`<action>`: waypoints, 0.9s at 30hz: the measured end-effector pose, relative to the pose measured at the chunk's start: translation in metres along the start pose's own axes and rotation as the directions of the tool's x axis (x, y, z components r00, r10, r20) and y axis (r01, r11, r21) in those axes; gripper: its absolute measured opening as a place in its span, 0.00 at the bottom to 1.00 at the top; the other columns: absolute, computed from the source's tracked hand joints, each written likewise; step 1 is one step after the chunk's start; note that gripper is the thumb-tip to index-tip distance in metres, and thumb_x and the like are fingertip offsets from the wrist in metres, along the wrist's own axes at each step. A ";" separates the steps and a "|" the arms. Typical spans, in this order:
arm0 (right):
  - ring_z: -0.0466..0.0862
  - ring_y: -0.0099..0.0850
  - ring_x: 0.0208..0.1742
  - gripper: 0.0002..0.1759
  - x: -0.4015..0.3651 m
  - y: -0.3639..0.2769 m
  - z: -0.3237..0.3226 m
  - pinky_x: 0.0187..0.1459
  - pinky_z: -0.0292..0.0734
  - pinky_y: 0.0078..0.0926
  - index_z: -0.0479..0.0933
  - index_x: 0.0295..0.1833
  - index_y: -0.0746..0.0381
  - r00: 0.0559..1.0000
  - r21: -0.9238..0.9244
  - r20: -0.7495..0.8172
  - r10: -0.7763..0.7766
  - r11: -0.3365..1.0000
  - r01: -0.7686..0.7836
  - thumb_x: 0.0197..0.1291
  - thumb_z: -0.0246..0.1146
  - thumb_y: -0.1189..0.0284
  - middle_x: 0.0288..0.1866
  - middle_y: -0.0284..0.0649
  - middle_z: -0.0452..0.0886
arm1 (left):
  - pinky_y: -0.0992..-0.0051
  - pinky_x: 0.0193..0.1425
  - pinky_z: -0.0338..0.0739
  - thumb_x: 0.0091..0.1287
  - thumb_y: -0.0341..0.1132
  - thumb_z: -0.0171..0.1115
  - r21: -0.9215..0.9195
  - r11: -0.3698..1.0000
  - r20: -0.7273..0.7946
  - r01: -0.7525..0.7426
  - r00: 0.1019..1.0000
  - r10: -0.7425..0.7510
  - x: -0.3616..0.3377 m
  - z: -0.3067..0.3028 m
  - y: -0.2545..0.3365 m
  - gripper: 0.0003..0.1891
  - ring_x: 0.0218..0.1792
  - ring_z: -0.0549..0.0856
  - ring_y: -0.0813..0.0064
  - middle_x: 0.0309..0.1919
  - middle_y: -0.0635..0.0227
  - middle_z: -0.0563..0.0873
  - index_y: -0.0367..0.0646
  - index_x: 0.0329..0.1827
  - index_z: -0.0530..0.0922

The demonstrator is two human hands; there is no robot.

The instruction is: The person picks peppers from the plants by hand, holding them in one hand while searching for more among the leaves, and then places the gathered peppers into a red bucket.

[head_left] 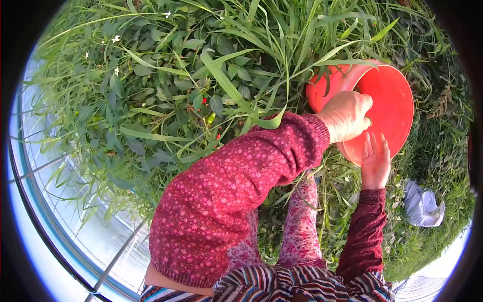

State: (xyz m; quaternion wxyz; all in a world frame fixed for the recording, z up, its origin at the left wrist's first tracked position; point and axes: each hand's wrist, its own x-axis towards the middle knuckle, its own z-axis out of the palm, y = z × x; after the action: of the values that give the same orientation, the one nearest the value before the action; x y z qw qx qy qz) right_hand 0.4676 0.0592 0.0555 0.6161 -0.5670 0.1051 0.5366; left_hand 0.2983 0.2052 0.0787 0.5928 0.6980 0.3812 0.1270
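Observation:
A red bucket (390,95) lies tilted among the plants at the right, its mouth turned partly toward me. My left hand (347,116) reaches across to it in a floral sleeve, fingers curled closed over the near side of the mouth. What those fingers hold, if anything, is hidden. Palm up, my right hand (376,166) is open and holds nothing; its fingertips overlap the lower part of the bucket's opening. The two hands are close together, the left one higher.
Leafy plants (156,95) with small red peppers (204,100) and white flowers (116,39) fill the left and middle. Long grass (226,85) grows through them. A crumpled white thing (423,205) lies at the right. Pale sheeting on a frame (100,251) borders the left.

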 end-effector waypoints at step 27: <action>0.80 0.46 0.47 0.17 -0.001 0.058 -0.006 0.49 0.75 0.36 0.74 0.53 0.61 0.852 -0.859 0.508 -0.128 -0.148 0.490 0.58 0.60 0.71 0.44 0.49 0.80 | 0.61 0.61 0.66 0.57 0.40 0.63 0.693 0.412 -0.118 0.592 0.657 -0.745 -0.162 -0.118 -0.202 0.30 0.51 0.80 0.55 0.44 0.55 0.83 0.48 0.62 0.64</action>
State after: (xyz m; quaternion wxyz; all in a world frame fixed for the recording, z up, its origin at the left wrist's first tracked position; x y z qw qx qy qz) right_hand 0.4244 0.0412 0.0203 0.1300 -0.7634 -0.5325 0.3418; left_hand 0.0375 0.1824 -0.0325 0.3304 0.6589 0.5816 -0.3440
